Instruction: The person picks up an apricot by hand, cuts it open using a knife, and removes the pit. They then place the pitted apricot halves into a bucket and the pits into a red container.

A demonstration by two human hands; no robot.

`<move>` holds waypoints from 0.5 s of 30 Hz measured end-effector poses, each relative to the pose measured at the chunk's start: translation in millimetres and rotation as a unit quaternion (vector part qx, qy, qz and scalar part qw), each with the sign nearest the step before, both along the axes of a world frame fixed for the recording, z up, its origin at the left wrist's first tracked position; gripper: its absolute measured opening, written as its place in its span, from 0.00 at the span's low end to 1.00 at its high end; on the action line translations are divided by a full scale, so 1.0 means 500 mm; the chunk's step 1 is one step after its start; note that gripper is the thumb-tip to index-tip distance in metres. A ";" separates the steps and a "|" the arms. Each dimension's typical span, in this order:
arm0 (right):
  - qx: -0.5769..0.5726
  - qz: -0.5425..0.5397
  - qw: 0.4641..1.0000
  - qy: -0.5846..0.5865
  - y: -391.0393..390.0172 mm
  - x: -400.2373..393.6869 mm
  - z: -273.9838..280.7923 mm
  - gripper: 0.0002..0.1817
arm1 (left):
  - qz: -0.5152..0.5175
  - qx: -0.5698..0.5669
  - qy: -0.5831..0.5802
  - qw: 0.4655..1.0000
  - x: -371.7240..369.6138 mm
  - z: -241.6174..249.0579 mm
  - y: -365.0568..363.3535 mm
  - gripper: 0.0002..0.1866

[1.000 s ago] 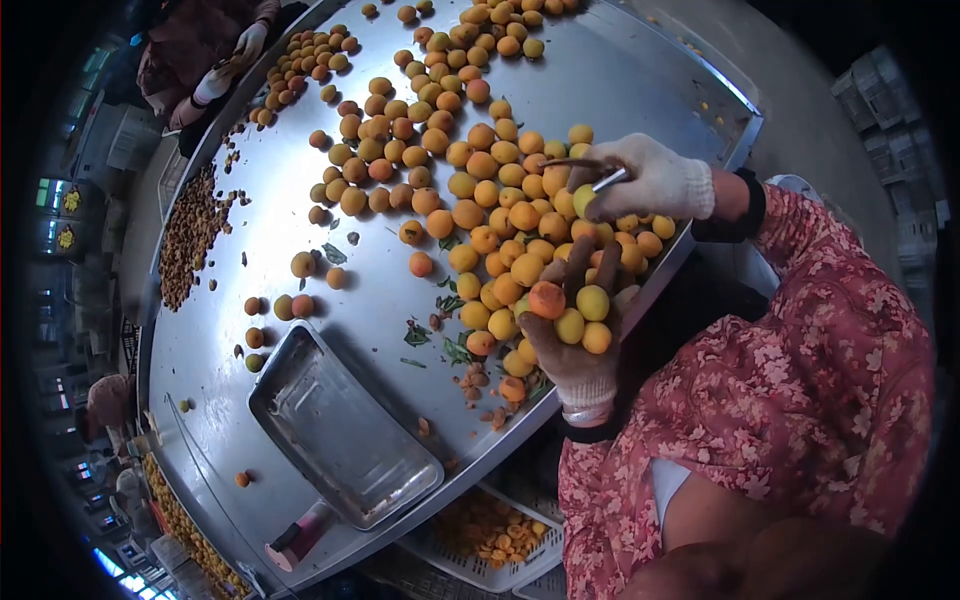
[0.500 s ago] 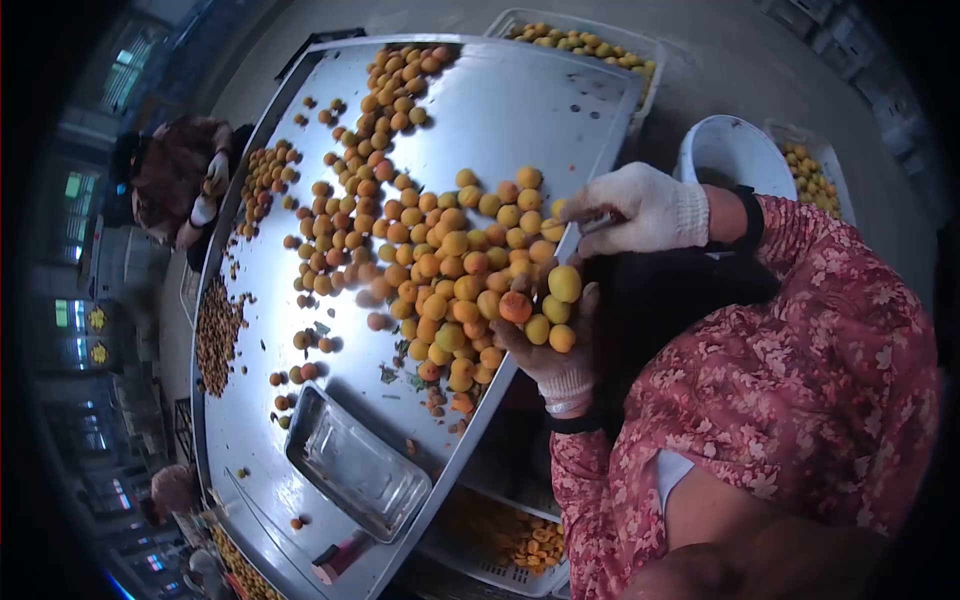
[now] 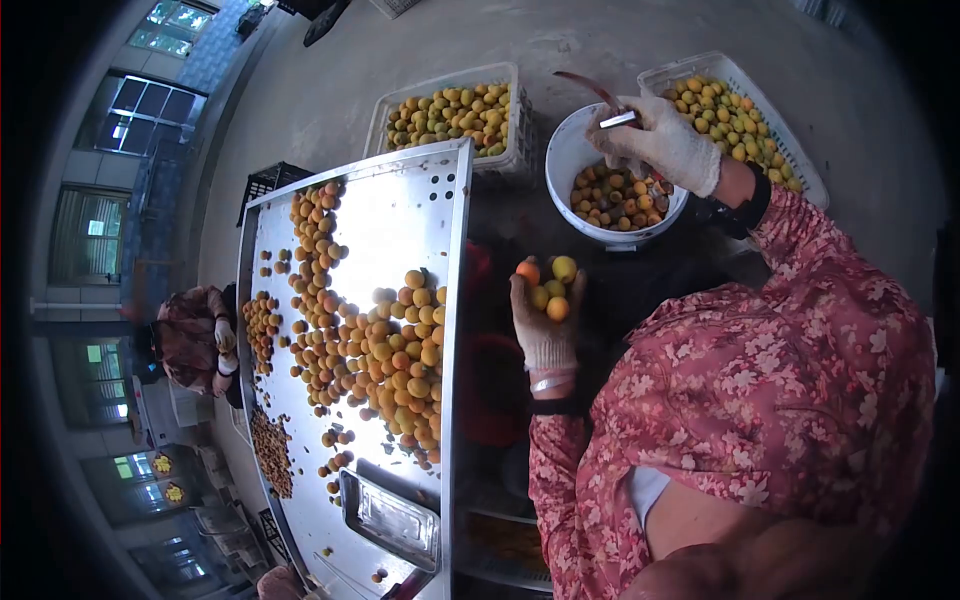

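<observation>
My right hand (image 3: 660,145), in a pale glove, is closed around a curved knife (image 3: 590,87) above the white bucket (image 3: 562,165), which has several orange and brownish fruits in it. Lower in the view, my gloved left hand (image 3: 545,325) cups several yellow and orange fruits (image 3: 555,288), palm up, to the right of the metal table (image 3: 455,290). Many similar fruits (image 3: 400,350) lie heaped on that table.
Crates of fruit stand beyond the table (image 3: 517,110) and beside the bucket (image 3: 810,185). A metal tray (image 3: 392,520) and a pile of small brown pieces (image 3: 270,455) are on the table. Another person (image 3: 190,340) is at its far side.
The view has swung toward the bucket. My right hand has gone from the table edge to over the bucket. My left hand has come away from the heap, still holding fruits.
</observation>
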State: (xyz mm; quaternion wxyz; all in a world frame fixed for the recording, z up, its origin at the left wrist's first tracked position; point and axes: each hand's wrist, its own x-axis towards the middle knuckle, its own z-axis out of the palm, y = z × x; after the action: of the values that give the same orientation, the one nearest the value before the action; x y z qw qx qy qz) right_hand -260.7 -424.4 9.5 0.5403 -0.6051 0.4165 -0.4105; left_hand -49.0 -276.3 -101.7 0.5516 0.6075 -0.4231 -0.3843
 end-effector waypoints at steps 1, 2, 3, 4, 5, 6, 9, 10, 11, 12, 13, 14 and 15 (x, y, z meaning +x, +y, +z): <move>-0.023 0.004 1.000 -0.007 -0.004 -0.010 -0.012 0.11 | -0.010 -0.005 -0.103 0.995 -0.009 -0.015 -0.027 0.30; -0.024 -0.002 1.000 -0.012 -0.005 -0.026 -0.018 0.11 | -0.022 -0.011 -0.206 0.978 -0.022 -0.023 -0.052 0.31; -0.018 -0.004 1.000 -0.013 -0.009 -0.037 -0.019 0.11 | -0.116 -0.017 -0.021 0.993 -0.031 -0.027 -0.081 0.25; -0.011 -0.005 1.000 -0.013 -0.013 -0.050 -0.023 0.12 | -0.123 -0.017 -0.024 0.992 -0.034 -0.027 -0.089 0.25; -0.039 0.001 0.999 0.013 -0.024 -0.059 -0.024 0.11 | -0.110 0.018 0.326 0.939 -0.035 -0.030 -0.093 0.24; -0.035 -0.003 0.999 0.011 -0.025 -0.066 -0.028 0.11 | -0.079 0.055 0.636 0.766 -0.033 -0.034 -0.095 0.24; 0.024 -0.015 1.000 0.003 -0.015 -0.091 -0.016 0.11 | -0.065 0.055 0.600 0.795 -0.036 -0.042 -0.068 0.24; 0.026 -0.026 0.999 -0.040 -0.017 -0.086 -0.037 0.11 | -0.055 0.053 0.584 0.808 -0.034 -0.044 -0.055 0.24; 0.028 -0.037 0.996 -0.082 -0.019 -0.081 -0.055 0.13 | -0.052 0.054 0.581 0.810 -0.032 -0.043 -0.042 0.24; 0.029 -0.036 0.995 -0.083 -0.018 -0.075 -0.066 0.13 | -0.023 0.061 0.597 0.800 -0.031 -0.038 -0.030 0.24; 0.055 -0.024 0.993 -0.098 -0.018 -0.068 -0.075 0.13 | 0.005 0.066 0.613 0.788 -0.030 -0.037 -0.022 0.23; 0.077 -0.013 0.991 -0.112 -0.016 -0.065 -0.072 0.13 | 0.003 0.063 0.613 0.787 -0.029 -0.036 -0.009 0.23; 0.098 0.014 0.985 -0.144 -0.013 -0.064 -0.061 0.12 | -0.051 0.059 0.523 0.849 -0.026 -0.035 0.007 0.23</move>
State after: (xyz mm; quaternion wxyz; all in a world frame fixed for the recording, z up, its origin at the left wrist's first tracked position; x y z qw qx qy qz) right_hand -292.5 -431.1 -20.9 0.6570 -0.4898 0.3634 -0.4431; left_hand -62.0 -272.8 -118.9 0.6340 0.3253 -0.0790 -0.6971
